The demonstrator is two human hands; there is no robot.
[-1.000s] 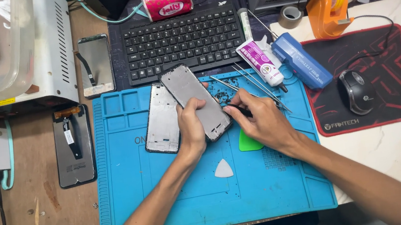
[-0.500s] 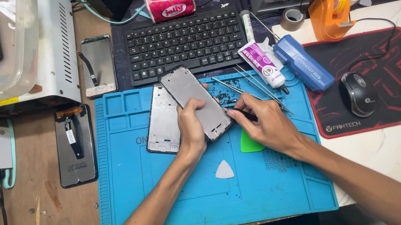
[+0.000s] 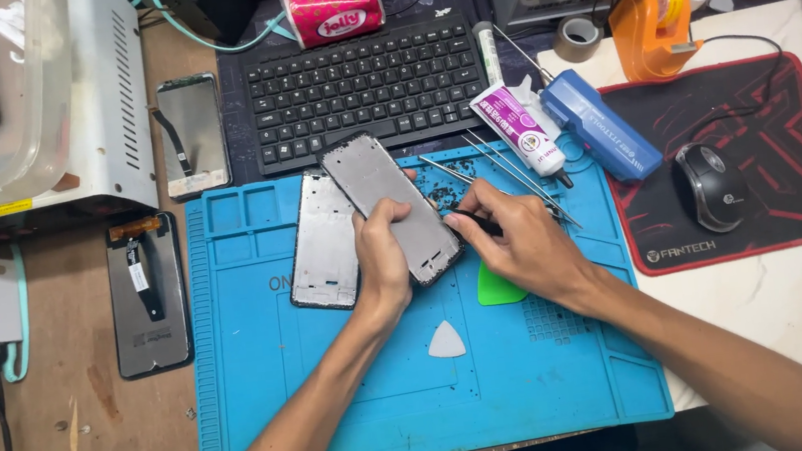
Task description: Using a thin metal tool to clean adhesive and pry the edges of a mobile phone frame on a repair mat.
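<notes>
Grey phone frame (image 3: 389,207) sits tilted in the left hand (image 3: 383,263), fingers gripping it over the blue mat (image 3: 540,381). Right hand (image 3: 524,247) pinches a thin black tool (image 3: 474,224) at its edge. Another frame (image 3: 322,239) waits beside; work looks unfinished.

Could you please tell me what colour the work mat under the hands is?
The work mat is blue; the head view shows it.
</notes>
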